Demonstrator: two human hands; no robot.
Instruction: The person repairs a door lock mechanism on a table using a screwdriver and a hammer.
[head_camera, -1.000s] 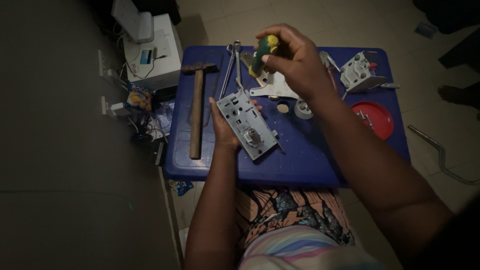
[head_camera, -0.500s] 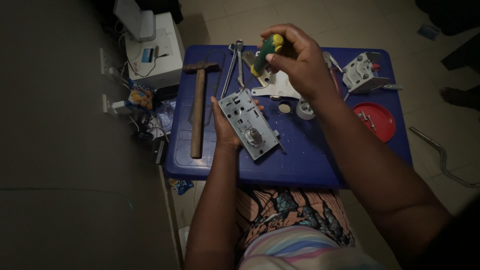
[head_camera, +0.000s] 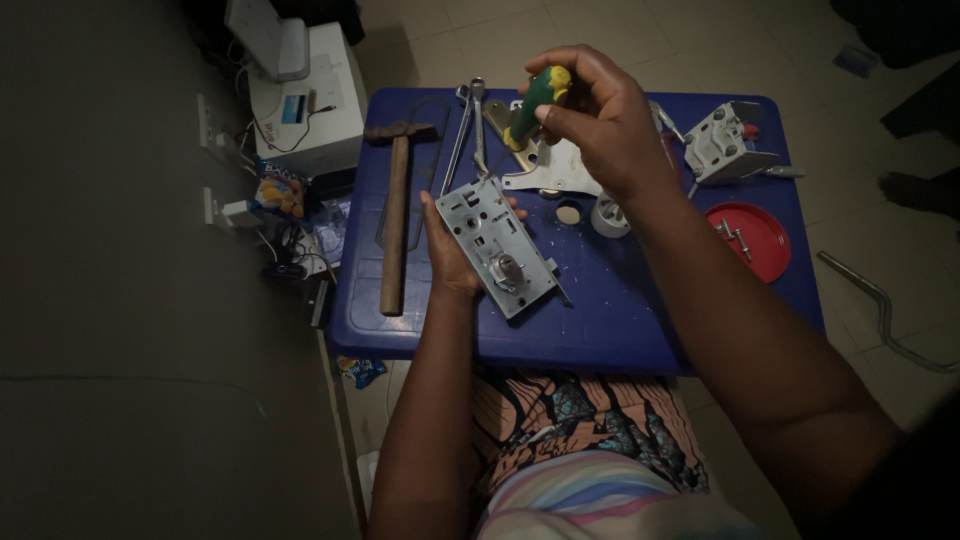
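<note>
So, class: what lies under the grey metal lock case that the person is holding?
The left hand cups the lock case from beneath, fingers at its edges. Below them is the blue table. The palm and the case's underside are covered, so anything there cannot be seen.

Lock case: matt grey metal, held over the smooth blue plastic table. Screwdriver handle above it: glossy green-yellow plastic. Hammer left of the lock case: dull wooden shaft, dark metal head. Dish to its right: glossy red plastic
</note>
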